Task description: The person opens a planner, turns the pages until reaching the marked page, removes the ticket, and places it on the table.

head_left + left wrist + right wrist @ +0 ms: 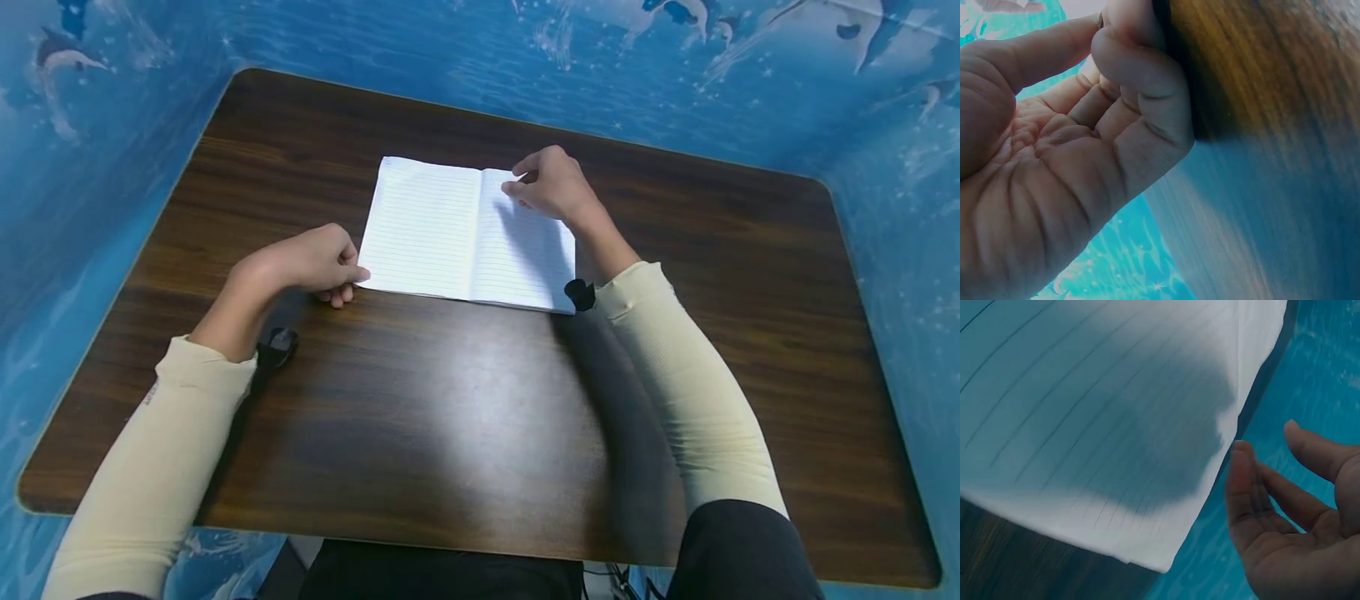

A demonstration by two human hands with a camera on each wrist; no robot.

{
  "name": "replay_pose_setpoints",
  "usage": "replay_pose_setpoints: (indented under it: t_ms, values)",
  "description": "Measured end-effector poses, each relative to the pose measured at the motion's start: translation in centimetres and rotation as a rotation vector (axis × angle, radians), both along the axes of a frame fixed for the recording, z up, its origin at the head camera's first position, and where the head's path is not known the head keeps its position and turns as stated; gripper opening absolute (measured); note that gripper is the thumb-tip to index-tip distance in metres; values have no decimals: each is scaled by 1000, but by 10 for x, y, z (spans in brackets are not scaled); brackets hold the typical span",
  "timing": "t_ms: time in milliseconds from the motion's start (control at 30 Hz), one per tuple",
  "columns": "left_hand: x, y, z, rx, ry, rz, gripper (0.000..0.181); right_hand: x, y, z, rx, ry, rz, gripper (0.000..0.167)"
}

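An open notebook (pixel 423 225) with blank lined pages lies on the table. At its lower left corner, my left hand (pixel 315 260) pinches the edge, thumb over the page and the other fingers curled. The left wrist view shows the thumb of that hand (pixel 1072 144) meeting the index finger; the corner itself is mostly hidden there. My right hand (pixel 553 185) is above the notebook's upper right part. In the right wrist view, this hand (pixel 1297 519) has its thumb and fingers apart beside the edge of the page (pixel 1116 412), holding nothing.
The dark wood table (pixel 450 467) has rounded corners. Blue cloth (pixel 465 67) with dolphins surrounds it at the back and sides. Cables (pixel 618 577) show below the front edge, and a black device (pixel 277 346) is at the left wrist.
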State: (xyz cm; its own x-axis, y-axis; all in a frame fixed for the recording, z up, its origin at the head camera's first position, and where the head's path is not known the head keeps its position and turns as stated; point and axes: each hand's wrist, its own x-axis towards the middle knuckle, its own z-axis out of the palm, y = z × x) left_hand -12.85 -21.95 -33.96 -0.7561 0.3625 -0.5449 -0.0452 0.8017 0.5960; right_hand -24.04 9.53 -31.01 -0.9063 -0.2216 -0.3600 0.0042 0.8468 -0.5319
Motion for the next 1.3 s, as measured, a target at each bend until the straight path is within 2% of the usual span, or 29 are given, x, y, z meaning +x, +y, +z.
replay_pose_setpoints:
  t_ms: [200,367,433,667,800,900,1000,1133,1300]
  values:
    - [-1,-2,-1,-7,6,-2,35,-8,19,-3,150,-15,-65,57]
    - [-3,0,-2,-3,-7,-21,35,-9,39,-18,223,-28,-54,65]
    - [-4,0,-1,-4,-14,-27,35,-7,44,-25,230,-9,-49,67]
    - [-8,1,1,-12,-35,-38,35,3,43,-34,325,97,1,56]
    - [-9,1,0,-14,-42,-39,35,7,41,-36,364,116,26,52]
    - [-8,1,0,-14,-42,-38,36,9,40,-37,360,97,17,54]
    - [-7,1,-1,-12,-39,-34,36,9,41,-37,334,62,-10,66]
    - [-5,1,-1,-11,-40,-24,35,8,46,-36,249,8,-75,85]
    - [-5,2,0,-20,-39,-10,33,7,53,-28,123,-4,-171,95]
